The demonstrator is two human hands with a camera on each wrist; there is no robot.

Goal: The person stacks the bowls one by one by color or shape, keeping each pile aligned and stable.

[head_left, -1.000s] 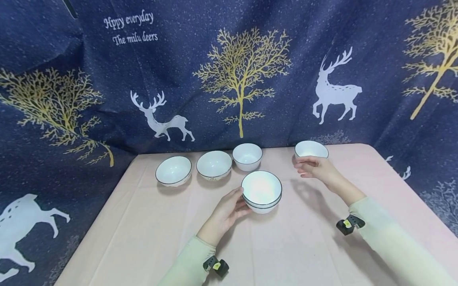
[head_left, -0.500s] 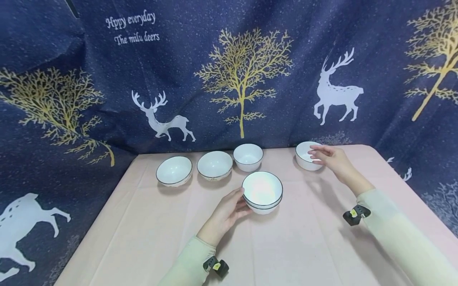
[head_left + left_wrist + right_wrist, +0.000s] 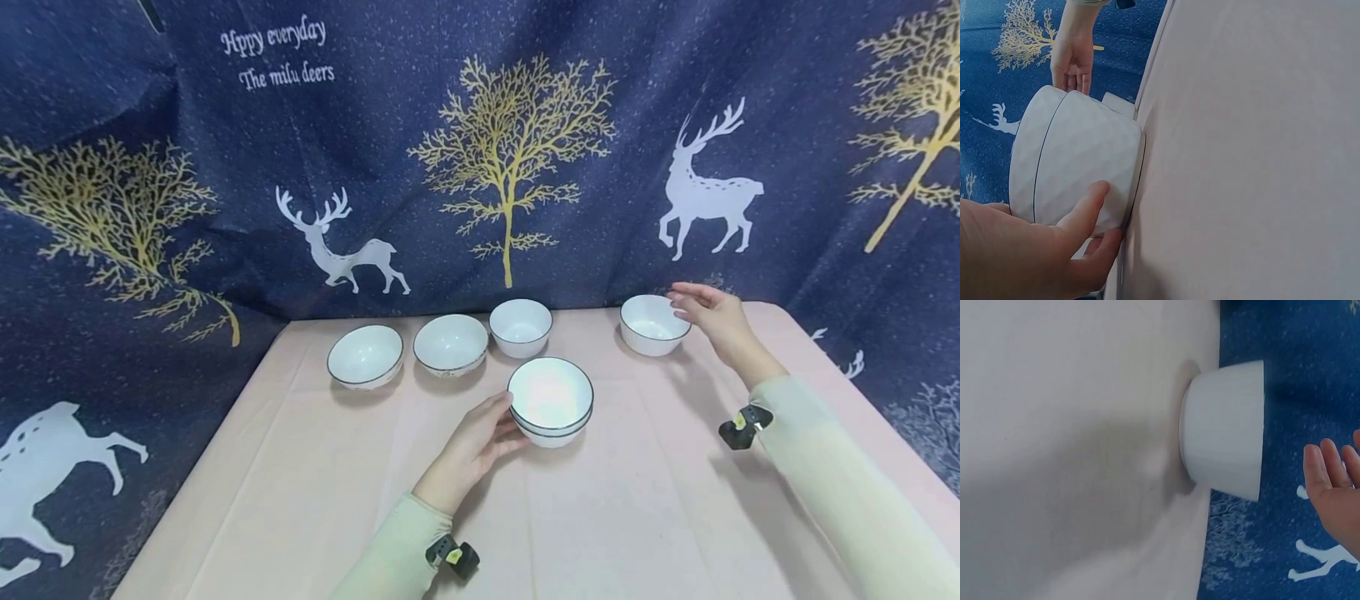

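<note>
Two white bowls with dark rims form a nested stack (image 3: pixel 550 400) near the table's middle. My left hand (image 3: pixel 480 442) holds this stack from its left side, thumb by the upper rim and fingers along the lower wall. In the left wrist view the stack's dimpled outer walls (image 3: pixel 1085 156) show close over the table. At the back right stands a single white bowl (image 3: pixel 651 327) with a ribbed side, upright on the cloth. My right hand (image 3: pixel 716 321) hovers at its right rim with relaxed fingers. The right wrist view shows a gap between that hand (image 3: pixel 1338 487) and the bowl (image 3: pixel 1225 428).
Along the back left, a white bowl (image 3: pixel 365 358), a second bowl (image 3: pixel 450 346) with a patterned outside, and a deeper bowl (image 3: pixel 520 329) stand in a row. A pale pink cloth (image 3: pixel 300 500) covers the table. Behind it hangs a dark blue curtain (image 3: pixel 585 208) with deer and trees.
My right hand has moved rightward and back, from in front of the right bowl to beside its rim, uncovering the bowl. My left hand and the stack have stayed in place.
</note>
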